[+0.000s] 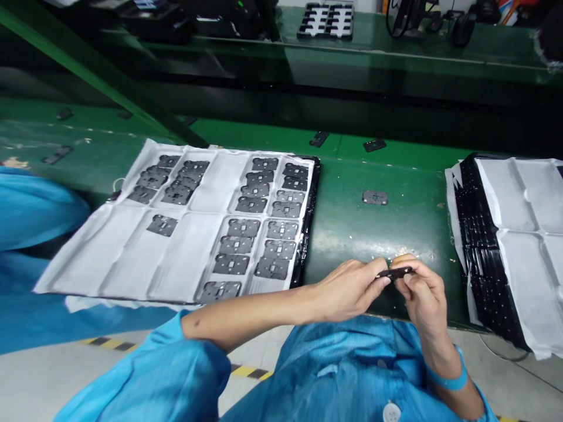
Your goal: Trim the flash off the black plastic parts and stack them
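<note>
My left hand (349,287) and my right hand (420,287) meet over the near edge of the green bench (352,228). Together they pinch a small flat dark metal plate (396,272), held edge-on between the fingertips of both hands. To the left lies a tray (308,223) lined with white paper, its pockets filled with several overlapping dark plates (253,240). One more loose plate (375,197) rests on the bench just beyond my hands.
A tall stack of black trays (484,252) topped with white paper stands at the right. Small dark parts (373,145) lie further back on the bench. Another black tray (326,20) sits on the far shelf. A blue-clad person's sleeve (30,205) is at the left.
</note>
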Demonstrator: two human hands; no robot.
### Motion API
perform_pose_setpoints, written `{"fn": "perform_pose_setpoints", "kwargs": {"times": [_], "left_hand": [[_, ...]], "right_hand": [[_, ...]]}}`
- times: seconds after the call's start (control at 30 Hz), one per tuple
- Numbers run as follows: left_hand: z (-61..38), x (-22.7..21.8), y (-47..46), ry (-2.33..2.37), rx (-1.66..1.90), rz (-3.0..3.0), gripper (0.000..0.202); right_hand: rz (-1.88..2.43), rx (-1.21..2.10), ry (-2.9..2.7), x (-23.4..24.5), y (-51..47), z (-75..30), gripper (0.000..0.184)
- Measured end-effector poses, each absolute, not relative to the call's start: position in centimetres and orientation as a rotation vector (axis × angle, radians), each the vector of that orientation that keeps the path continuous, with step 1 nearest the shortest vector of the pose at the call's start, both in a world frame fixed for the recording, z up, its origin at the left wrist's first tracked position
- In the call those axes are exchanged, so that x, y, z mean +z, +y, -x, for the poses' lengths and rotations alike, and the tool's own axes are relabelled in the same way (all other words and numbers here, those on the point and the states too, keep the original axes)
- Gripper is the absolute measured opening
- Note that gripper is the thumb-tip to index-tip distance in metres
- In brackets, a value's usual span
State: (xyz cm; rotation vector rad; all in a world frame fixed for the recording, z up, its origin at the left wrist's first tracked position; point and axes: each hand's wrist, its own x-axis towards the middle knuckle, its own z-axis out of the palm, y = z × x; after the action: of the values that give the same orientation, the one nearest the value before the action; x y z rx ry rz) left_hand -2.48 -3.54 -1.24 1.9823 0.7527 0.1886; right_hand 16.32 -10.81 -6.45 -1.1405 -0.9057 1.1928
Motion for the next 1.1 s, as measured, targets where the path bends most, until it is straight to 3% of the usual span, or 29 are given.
{"fn": "perform_pose_setpoints", "kwargs": {"times": [0.8, 1.1], "left_hand": [[2.2, -2.3, -5.4, 0.802, 0.300, -1.893, 0.017], [2.0, -2.3, -4.9, 0.808, 0.359, -1.740, 0.017]], "right_hand": [[1.140, 1.280, -0.784, -7.0, -10.9, -16.1, 0.017], [1.165, 1.336, -1.012, -6.7, -11.8, -18.4, 0.028]]}}
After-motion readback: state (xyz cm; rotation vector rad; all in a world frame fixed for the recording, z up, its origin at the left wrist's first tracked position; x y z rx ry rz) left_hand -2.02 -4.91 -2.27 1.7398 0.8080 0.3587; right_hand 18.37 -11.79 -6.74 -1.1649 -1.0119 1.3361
